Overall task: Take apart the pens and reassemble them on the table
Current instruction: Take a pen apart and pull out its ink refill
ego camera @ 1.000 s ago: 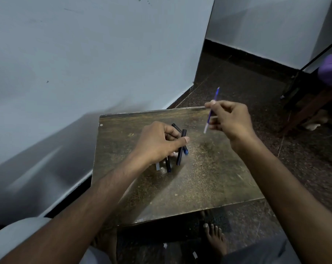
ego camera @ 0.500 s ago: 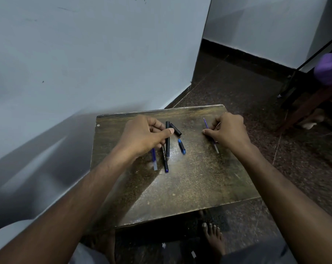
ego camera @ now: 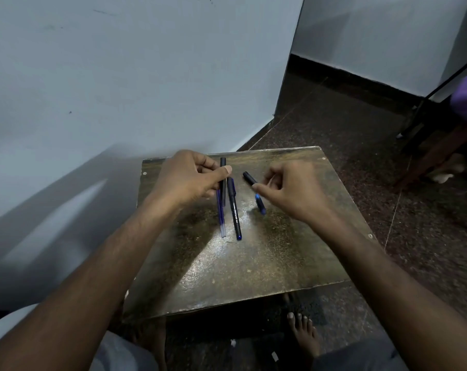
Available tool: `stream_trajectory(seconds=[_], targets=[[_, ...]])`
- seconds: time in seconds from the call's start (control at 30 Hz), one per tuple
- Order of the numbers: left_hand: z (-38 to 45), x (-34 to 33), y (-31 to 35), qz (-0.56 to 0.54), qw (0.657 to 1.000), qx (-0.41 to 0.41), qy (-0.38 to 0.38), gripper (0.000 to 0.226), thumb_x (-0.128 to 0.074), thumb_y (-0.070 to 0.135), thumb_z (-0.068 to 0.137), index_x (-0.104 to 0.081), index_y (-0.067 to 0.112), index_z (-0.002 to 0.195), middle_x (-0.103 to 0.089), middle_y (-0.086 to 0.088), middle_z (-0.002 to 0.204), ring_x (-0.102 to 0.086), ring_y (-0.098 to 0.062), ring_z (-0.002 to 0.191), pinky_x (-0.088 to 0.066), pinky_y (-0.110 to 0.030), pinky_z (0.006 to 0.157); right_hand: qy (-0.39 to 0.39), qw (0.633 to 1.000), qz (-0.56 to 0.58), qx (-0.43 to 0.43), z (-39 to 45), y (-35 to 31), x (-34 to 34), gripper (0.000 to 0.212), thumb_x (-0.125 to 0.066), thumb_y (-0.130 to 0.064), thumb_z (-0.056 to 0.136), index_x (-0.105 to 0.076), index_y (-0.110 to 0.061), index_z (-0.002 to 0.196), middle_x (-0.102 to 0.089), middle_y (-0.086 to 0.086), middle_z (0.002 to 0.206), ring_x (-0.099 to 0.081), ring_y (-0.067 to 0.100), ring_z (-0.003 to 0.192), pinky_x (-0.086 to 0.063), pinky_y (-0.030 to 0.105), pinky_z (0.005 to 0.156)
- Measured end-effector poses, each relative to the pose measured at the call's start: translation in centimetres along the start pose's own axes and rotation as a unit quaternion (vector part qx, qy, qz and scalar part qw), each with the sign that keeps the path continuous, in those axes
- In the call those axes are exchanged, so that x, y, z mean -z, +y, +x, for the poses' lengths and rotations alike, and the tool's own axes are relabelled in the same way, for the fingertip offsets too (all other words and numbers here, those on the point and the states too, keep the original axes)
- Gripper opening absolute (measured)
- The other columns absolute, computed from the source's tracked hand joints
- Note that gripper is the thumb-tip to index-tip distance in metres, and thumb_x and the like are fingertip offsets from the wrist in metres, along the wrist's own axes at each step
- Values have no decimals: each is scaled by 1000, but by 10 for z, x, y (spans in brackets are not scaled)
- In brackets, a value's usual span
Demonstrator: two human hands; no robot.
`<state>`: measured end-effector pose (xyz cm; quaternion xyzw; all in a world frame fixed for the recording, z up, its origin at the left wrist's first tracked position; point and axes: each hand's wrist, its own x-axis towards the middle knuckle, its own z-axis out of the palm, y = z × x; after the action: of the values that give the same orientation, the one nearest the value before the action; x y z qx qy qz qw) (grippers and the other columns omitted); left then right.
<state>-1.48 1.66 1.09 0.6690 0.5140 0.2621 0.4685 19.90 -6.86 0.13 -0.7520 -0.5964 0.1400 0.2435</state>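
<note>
The small square brown table (ego camera: 253, 263) looks like worn, mottled board with a glossy sheen. The slim black plastic pen with white lettering (ego camera: 234, 210) appears matt; the thin translucent blue plastic refill tube (ego camera: 221, 218) shines slightly. The dark speckled stone floor (ego camera: 347, 124) looks smooth.

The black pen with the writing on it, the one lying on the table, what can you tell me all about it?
The black pen is slim, looks like plastic, and lies flat on the worn brown table, running towards the person. Pale lettering runs along its barrel, too small to read. Its near end has a blue tip, and its far end carries what looks like a dark blue cap with a clip. A blue refill lies close beside it on the left. The left hand hovers by its far end; whether they touch is unclear.
</note>
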Motion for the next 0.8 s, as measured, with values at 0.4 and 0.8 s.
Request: stream_trajectory(seconds=[0.4,0.8], targets=[[9,17,-17,53,998,29,29,22,-88,39,90,-79,22,80,-81,3,65,-80,-9,62,-69,-30,67,-43,994,-61,80,-10,-41,-40,8,-81,-40,91,-84,-36,98,-58,-15,61,-71,15,76,-62,36,69],[18,23,-28,96,994,44,24,27,-88,36,91,-75,20,75,-72,10,49,-77,-9,57,-64,-23,56,-29,994,-53,86,-7,-53,-56,18,-77,-47,91,-81,-38,106,-62,-10,60,-72,16,74,-61,35,70]])
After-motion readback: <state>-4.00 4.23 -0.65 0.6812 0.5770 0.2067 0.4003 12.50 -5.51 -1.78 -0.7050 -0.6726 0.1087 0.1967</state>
